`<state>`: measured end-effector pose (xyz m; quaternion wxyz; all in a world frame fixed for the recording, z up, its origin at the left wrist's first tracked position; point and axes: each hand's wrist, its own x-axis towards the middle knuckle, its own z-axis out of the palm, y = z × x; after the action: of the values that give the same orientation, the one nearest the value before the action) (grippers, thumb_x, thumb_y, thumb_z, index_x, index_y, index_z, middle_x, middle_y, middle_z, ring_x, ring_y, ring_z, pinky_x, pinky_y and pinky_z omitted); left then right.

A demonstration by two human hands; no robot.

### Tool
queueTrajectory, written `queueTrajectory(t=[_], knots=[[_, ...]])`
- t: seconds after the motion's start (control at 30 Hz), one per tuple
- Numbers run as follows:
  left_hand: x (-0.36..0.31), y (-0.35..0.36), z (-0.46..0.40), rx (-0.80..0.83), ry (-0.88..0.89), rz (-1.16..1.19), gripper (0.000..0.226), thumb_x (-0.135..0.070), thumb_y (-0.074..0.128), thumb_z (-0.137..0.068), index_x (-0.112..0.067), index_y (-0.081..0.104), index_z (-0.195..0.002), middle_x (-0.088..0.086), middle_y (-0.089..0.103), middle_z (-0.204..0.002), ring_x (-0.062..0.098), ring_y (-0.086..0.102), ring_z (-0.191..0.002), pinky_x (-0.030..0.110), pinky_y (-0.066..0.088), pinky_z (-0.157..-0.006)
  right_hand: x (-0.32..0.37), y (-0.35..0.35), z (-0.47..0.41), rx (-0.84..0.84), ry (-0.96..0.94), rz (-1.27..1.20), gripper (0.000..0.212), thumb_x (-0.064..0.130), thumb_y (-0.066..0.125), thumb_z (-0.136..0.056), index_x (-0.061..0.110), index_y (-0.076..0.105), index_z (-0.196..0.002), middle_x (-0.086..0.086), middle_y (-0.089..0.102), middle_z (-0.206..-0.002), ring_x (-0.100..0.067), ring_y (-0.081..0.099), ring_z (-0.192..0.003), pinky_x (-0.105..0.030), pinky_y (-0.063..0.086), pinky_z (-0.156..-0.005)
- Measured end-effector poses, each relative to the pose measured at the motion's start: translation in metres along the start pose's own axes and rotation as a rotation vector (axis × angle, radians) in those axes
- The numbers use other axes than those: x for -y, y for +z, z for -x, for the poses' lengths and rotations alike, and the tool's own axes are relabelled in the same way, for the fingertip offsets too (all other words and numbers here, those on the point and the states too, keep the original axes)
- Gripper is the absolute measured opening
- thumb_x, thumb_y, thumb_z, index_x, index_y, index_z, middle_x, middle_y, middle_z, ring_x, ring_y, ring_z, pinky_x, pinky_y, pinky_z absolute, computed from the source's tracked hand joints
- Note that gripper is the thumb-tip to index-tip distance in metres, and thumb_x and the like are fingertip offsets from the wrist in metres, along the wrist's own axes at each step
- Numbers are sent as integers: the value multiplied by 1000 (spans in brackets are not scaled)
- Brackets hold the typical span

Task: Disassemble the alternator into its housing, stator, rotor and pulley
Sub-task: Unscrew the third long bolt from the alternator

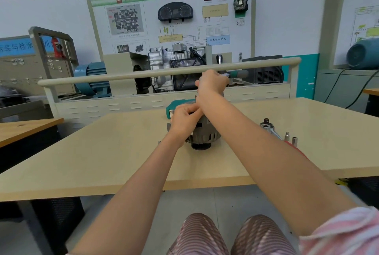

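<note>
The grey alternator [205, 134] stands on the beige table [102, 152] with its dark pulley [200, 146] facing me at the bottom. My left hand [184, 118] grips its upper left side, fingers curled over the top edge. My right hand [211, 82] is raised above the alternator and holds a tool with a green and grey handle [238, 74] that sticks out to the right. The tool's working end and the alternator's top are hidden behind my right wrist.
A teal tool case [171, 108] lies just behind the alternator. A ratchet wrench [270, 129] and two small sockets [291, 139] sit on the table to the right. A training bench with a rail [143, 75] stands beyond the table's far edge.
</note>
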<state>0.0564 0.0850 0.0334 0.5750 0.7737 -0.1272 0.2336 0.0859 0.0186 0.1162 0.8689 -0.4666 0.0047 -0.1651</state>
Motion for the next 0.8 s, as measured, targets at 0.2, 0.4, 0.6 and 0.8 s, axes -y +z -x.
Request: queueTrajectory(t=[0.2, 0.4, 0.6, 0.8], knots=[[-3, -7, 0, 125, 8, 5, 23, -24, 55, -97, -31, 71, -82, -3, 72, -85, 13, 64, -85, 32, 50, -77, 6, 6, -2, 82, 114, 120, 22, 5, 32, -93, 15, 46, -107, -1, 43, -62, -9, 34, -39, -14, 20, -28], [-5, -8, 1, 174, -3, 3, 18, -28, 52, -99, -25, 70, -102, 6, 71, -106, 18, 63, -96, 32, 50, -81, 15, -7, -16, 440, 428, 114, 30, 12, 29, -96, 12, 48, -73, 7, 41, -43, -4, 25, -25, -14, 15, -29], [-7, -7, 0, 184, -17, 1, 18, -28, 53, -98, -23, 69, -102, 10, 70, -108, 26, 63, -104, 38, 48, -86, 22, -17, -28, 830, 649, 141, 28, 9, 37, -94, 1, 56, -113, 11, 44, -44, -4, 28, -27, -15, 23, -29], [-5, -5, 1, 105, -26, 28, 12, -28, 62, -93, -29, 73, -91, 5, 73, -101, 27, 65, -104, 44, 50, -91, 21, -18, -27, 839, 673, 90, 29, 12, 36, -96, 2, 55, -115, 10, 44, -43, -4, 29, -27, -14, 22, -30]])
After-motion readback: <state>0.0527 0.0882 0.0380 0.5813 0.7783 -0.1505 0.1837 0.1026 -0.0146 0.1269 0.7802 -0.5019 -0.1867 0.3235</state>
